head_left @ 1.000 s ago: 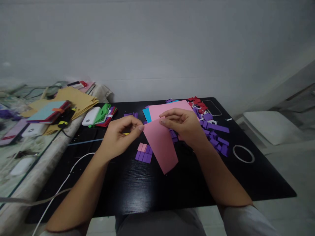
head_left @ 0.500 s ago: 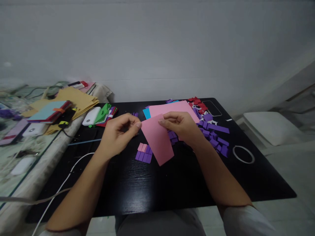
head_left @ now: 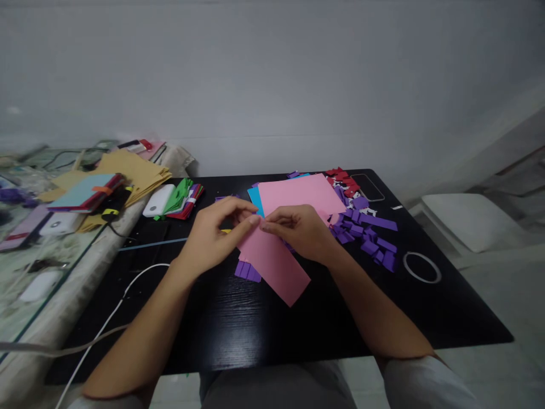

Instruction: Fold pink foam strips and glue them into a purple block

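Observation:
A pink paper strip [head_left: 279, 264] slants down to the right, held at its upper edge. My left hand [head_left: 223, 230] pinches that edge, thumb and index finger closed. Close beside it, my right hand [head_left: 300, 230] pinches the same edge, the fingertips of both hands nearly touching. Under the strip's left side shows a small block of folded purple pieces [head_left: 247, 271], partly covered. Behind my hands a larger pink sheet [head_left: 298, 192] lies over blue paper [head_left: 255, 200].
Folded purple pieces [head_left: 370, 236] and red pieces [head_left: 340, 177] spread over the black table's [head_left: 238, 341] right side. A roll of tape or ring [head_left: 421, 268] lies farther right. At left are green paper [head_left: 179, 196], a white cable [head_left: 123, 295] and a cluttered glass-topped table.
My right hand has moved left and slightly down toward my left hand. The pink strip has swung, its lower end now farther right and nearer me, covering more of the purple block.

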The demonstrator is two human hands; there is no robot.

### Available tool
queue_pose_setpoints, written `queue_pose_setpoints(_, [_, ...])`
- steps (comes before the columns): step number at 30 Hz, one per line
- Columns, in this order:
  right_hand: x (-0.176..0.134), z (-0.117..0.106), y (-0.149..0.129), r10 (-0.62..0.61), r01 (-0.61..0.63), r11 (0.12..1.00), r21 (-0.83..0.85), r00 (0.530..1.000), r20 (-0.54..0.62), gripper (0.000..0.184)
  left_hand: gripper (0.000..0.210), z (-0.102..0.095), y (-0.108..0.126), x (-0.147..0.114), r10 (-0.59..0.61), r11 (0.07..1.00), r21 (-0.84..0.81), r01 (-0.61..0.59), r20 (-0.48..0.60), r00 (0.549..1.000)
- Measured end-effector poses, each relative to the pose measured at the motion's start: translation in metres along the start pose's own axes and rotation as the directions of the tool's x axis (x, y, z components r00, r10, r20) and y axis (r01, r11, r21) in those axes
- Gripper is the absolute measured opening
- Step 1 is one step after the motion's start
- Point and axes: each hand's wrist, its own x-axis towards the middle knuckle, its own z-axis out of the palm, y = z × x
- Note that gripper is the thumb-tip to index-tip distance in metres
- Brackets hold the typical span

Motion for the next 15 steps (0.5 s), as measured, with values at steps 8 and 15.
queue_pose_setpoints(8, [0.0, 0.003, -0.001, 0.044, -0.047, 0.995, 0.091, 0.998, 0.04, 0.018, 0.017, 0.011, -0.005, -0.002, -0.171, 0.958, -0.24, 0.155, -0.048, 0.984])
queue_pose_setpoints(15, [0.002, -0.009, -0.004, 0.104, -0.106, 0.993, 0.053, 0.994, 0.045, 0.016, 0.016, -0.007, -0.005, 0.005, -0.251, 0.945, -0.268, 0.188, -0.222, 0.942])
